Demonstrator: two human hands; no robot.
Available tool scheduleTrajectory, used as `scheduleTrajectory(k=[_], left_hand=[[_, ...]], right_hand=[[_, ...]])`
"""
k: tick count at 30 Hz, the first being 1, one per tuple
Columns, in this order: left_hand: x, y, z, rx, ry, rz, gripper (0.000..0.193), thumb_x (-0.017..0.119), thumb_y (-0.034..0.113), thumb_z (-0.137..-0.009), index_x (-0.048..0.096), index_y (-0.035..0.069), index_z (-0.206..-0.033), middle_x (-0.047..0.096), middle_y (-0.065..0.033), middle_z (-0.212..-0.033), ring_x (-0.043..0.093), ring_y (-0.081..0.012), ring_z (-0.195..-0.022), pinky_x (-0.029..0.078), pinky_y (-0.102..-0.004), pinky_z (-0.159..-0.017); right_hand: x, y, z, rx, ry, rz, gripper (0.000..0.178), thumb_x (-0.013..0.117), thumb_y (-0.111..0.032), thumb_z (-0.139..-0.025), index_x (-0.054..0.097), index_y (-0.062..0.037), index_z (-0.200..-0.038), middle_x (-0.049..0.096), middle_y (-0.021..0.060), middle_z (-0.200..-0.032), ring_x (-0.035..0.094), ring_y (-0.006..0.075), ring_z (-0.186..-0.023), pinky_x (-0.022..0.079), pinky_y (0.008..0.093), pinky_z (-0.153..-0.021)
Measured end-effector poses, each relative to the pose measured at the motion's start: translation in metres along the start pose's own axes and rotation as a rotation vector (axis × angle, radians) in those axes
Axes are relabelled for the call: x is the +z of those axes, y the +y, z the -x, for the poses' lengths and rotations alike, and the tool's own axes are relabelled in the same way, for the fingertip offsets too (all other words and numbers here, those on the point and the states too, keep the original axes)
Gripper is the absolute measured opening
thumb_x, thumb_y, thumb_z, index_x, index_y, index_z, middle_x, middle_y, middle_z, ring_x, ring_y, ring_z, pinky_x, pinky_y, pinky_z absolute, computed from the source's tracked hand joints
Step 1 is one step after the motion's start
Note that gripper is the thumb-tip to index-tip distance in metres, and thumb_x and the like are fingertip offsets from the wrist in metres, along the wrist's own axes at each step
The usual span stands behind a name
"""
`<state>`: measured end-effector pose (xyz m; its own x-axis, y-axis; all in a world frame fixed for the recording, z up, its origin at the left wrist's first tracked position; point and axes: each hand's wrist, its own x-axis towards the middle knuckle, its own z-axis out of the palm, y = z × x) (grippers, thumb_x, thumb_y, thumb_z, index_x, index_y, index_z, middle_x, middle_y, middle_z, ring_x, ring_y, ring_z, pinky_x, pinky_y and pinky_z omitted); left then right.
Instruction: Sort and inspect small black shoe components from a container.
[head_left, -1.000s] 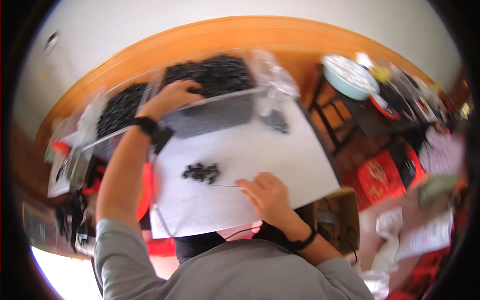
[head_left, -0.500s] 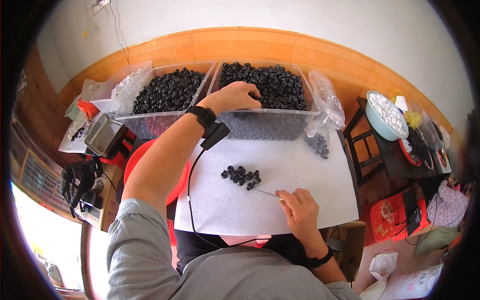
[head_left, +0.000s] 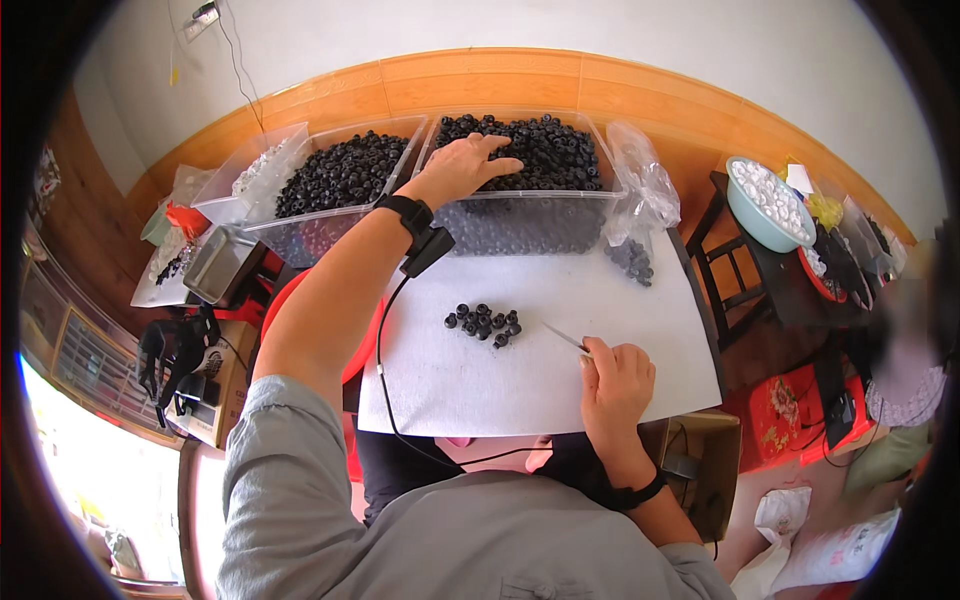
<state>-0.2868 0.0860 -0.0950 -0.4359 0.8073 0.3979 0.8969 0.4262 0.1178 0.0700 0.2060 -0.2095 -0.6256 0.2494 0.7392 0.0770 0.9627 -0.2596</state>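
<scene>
Evidently, the right hand (head_left: 618,384) pinched a slim pointed tool (head_left: 568,338), angled forward-left at the nearby black bead-like pieces (head_left: 484,321) on the white tabletop (head_left: 450,390); the left hand (head_left: 462,170), fingers parted, lay farther off over the clear bin (head_left: 530,228).

We cannot see the handle of the thin tool (head_left: 568,338) inside our right hand (head_left: 616,385); the lower edge crops our grey shirt (head_left: 470,530).

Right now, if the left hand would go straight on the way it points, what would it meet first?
Likely the small, round black pieces heaped in the clear plastic box; whether the fingers touch them is unclear.
</scene>
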Motion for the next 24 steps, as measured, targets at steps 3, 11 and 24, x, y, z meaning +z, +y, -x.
scheduleTrajectory(k=[3, 11, 24], left_hand=[[-0.007, 0.012, 0.005, -0.091, 0.288, -0.091, 0.046, 0.064, 0.042, -0.091, 0.066, 0.01, -0.123, 0.065, -0.0162, -0.12, 0.06, -0.0358, -0.11, 0.048, -0.0432, -0.095], [-0.062, 0.038, 0.067, -0.161, 0.498, 0.147, 0.034, 0.071, 0.029, -0.077, 0.074, 0.006, -0.103, 0.069, -0.0129, -0.106, 0.061, -0.0333, -0.101, 0.049, -0.044, -0.09], [-0.081, 0.001, 0.384, -1.12, 0.254, -0.188, 0.063, 0.079, 0.038, -0.074, 0.063, 0.001, -0.123, 0.067, -0.0199, -0.112, 0.062, -0.0349, -0.109, 0.049, -0.0432, -0.094]], right_hand=[[0.0, 0.0, 0.003, -0.01, -0.051, 0.029, 0.026, 0.073, -0.015, -0.079, 0.067, -0.0159, -0.104, 0.05, 0.0054, -0.084, 0.053, 0.0261, -0.085, 0.038, 0.0418, -0.073], [-0.007, 0.006, 0.002, -0.007, -0.103, 0.029, 0.027, 0.075, -0.023, -0.078, 0.069, -0.0151, -0.104, 0.055, 0.0065, -0.093, 0.054, 0.0287, -0.095, 0.039, 0.0446, -0.081], [-0.02, -0.04, -0.02, -0.146, -0.224, -0.424, 0.016, 0.076, -0.013, -0.079, 0.066, -0.0094, -0.092, 0.06, 0.0059, -0.087, 0.058, 0.0286, -0.087, 0.042, 0.0415, -0.077]])
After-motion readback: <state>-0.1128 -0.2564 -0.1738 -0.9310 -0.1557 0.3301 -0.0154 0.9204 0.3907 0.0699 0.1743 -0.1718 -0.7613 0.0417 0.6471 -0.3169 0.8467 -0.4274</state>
